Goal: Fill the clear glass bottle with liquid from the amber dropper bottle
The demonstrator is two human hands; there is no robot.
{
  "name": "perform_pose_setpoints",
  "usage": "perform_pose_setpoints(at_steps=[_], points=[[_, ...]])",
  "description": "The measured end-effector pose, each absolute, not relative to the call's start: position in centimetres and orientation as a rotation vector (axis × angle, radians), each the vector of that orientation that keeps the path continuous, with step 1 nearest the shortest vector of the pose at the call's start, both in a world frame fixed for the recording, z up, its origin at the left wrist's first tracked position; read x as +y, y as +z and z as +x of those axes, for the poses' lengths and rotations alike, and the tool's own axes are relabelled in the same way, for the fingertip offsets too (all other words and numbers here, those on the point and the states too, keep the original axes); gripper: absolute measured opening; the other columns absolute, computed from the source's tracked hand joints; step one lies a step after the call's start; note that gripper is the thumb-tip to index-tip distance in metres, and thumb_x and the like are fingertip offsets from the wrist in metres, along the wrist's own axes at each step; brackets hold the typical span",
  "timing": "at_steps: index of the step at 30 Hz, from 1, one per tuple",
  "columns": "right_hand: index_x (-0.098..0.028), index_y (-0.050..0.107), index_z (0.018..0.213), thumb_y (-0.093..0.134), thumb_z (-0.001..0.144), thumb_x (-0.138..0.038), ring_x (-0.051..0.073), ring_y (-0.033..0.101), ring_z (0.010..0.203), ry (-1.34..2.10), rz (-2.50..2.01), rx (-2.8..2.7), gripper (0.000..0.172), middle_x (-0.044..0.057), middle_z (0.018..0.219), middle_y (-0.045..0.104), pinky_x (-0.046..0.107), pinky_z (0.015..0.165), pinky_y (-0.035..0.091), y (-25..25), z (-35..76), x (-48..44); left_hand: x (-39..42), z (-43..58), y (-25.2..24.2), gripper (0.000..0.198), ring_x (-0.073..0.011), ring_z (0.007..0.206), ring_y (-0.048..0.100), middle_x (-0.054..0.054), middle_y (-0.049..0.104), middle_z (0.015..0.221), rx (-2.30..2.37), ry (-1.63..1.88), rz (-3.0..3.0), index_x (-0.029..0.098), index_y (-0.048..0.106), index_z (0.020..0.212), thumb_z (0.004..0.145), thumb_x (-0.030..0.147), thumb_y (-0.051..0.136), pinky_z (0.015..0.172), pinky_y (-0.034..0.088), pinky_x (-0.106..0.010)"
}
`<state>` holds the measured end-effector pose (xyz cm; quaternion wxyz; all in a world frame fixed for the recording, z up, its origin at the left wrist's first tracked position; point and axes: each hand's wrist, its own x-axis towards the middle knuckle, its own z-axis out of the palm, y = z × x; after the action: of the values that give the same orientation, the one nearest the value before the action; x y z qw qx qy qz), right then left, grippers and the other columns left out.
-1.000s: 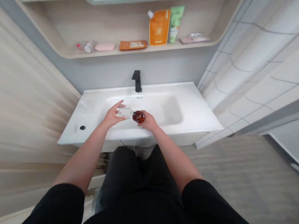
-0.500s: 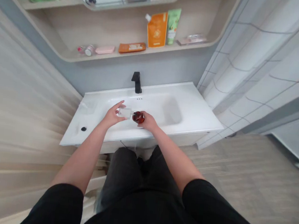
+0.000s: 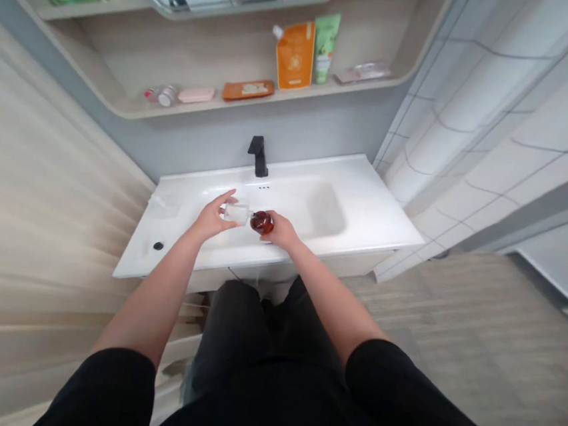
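My left hand (image 3: 212, 218) grips a small clear bottle (image 3: 236, 213) between thumb and fingers, over the white sink basin (image 3: 305, 205). In my right hand (image 3: 282, 231) is a reddish-brown bottle (image 3: 261, 222), tilted so its neck points left at the clear bottle's mouth. The two necks meet or nearly meet; whether they touch I cannot tell. Liquid inside the clear bottle is too blurred to make out. Beyond the hands, a black faucet (image 3: 259, 157) stands at the sink's back edge.
A black round cap or stopper (image 3: 158, 246) lies on the left of the counter. The wall shelf above holds an orange pouch (image 3: 295, 56), a green tube (image 3: 325, 47), a pink soap box (image 3: 196, 95) and an orange packet (image 3: 248, 90). A pale curtain (image 3: 38, 203) hangs at left.
Both hands keep the two bottles in nearly the same position over the basin. The view has shifted very slightly; nothing was taken up or let go.
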<state>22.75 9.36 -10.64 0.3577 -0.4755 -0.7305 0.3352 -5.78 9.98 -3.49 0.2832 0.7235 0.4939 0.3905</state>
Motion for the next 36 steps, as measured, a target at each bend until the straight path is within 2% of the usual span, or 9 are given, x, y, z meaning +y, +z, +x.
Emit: perform_pose_setpoints(at_steps=[10,20,36], points=[[-0.026,0.070,0.139,0.103,0.062,-0.023,0.033,0.078,0.113,0.862,-1.235,-1.873,0.084,0.006,0.128,0.083,0.046,0.104,0.060,-11.0,22.6,9.6,10.7,-5.6,-1.8,0.113,-0.0314,0.121,0.073,-0.015,0.075,0.139,1.307,0.971,2.003,0.024,0.061,0.164,0.061,0.041,0.104,0.092,0.060,-0.038],[-0.027,0.070,0.139,0.104,0.063,-0.025,0.034,0.079,0.117,0.843,-1.218,-1.840,0.083,0.006,0.129,0.083,0.046,0.106,0.060,-10.6,22.7,9.4,11.7,-5.4,-0.2,0.112,-0.0322,0.124,0.074,-0.012,0.077,0.138,1.282,0.920,2.094,0.028,0.063,0.164,0.061,0.040,0.105,0.092,0.061,-0.038],[-0.025,0.069,0.141,0.104,0.065,-0.028,0.035,0.079,0.117,0.819,-1.208,-1.832,0.084,0.008,0.130,0.083,0.046,0.106,0.060,-10.7,22.7,9.5,12.3,-4.5,2.3,0.111,-0.0306,0.119,0.073,-0.011,0.076,0.139,1.278,0.772,2.253,0.023,0.061,0.165,0.063,0.043,0.102,0.090,0.062,-0.037]])
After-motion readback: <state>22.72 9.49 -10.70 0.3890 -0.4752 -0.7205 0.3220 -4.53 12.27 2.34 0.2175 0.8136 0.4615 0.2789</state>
